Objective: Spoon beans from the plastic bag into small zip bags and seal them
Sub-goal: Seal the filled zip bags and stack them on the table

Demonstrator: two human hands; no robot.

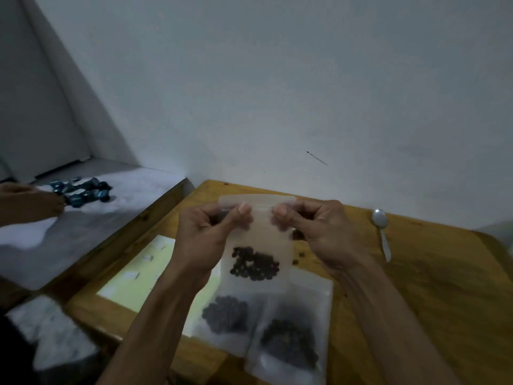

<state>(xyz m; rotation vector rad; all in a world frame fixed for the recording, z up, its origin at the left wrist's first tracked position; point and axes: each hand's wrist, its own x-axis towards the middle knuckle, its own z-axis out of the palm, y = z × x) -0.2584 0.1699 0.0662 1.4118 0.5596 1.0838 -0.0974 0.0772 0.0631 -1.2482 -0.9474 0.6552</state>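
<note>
Now sealing | zip bag [256,243] held upright mid-frame above bench [416,273], beans [254,263] low inside | left hand [206,234], right hand [319,232] pinching top strip | advice: press thumbs outward along strip, keep bag upright.

nearest filled bag [288,340] blurred and cropped at bottom edge, another person's hand [27,201] cut by left edge

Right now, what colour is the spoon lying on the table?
Silver: the spoon shows best in the head view.
</note>
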